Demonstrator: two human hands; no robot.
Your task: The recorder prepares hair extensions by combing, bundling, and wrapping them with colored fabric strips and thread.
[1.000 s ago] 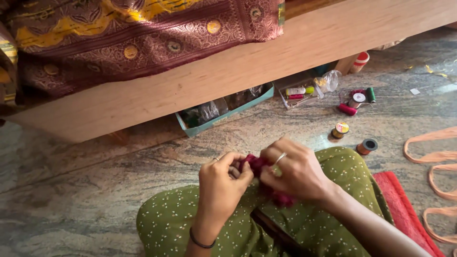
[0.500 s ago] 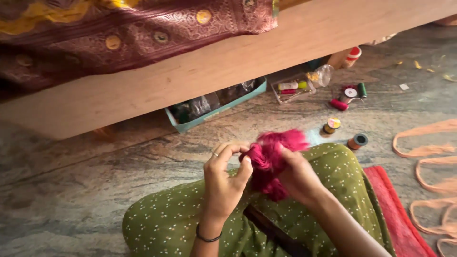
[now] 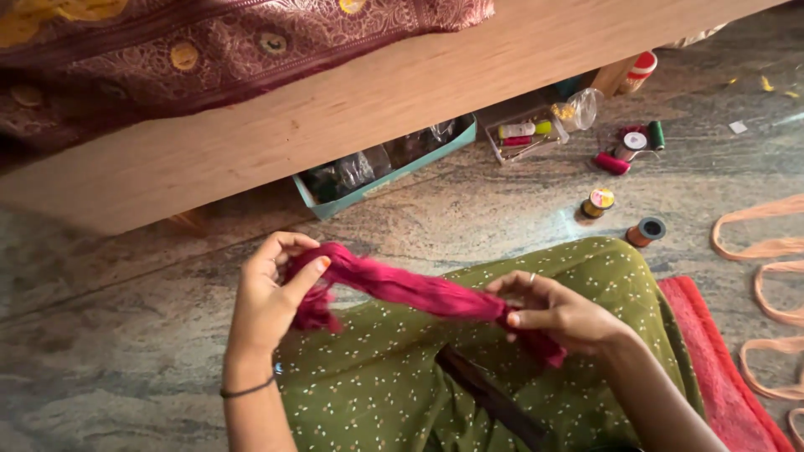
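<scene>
Item: magenta thread bundle (image 3: pixel 410 289), stretched over my green-clad lap; my left hand (image 3: pixel 268 297) pinched one end, my right hand (image 3: pixel 557 314) gripped the other; best kept taut and even, I judged; thread spools (image 3: pixel 645 230) lay on the floor (image 3: pixel 126 335) nearby.

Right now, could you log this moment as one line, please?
left hand: grips red thread bundle | right hand: grips it

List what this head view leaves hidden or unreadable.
- Teal open box, head view: contents dark, half under the wooden bed frame.
- Magenta thread bundle: both ends covered by the left hand and right hand.
- Peach ribbon loops: cut by the right edge.
- Dark strap on the lap: bottom edge cuts it.
</scene>
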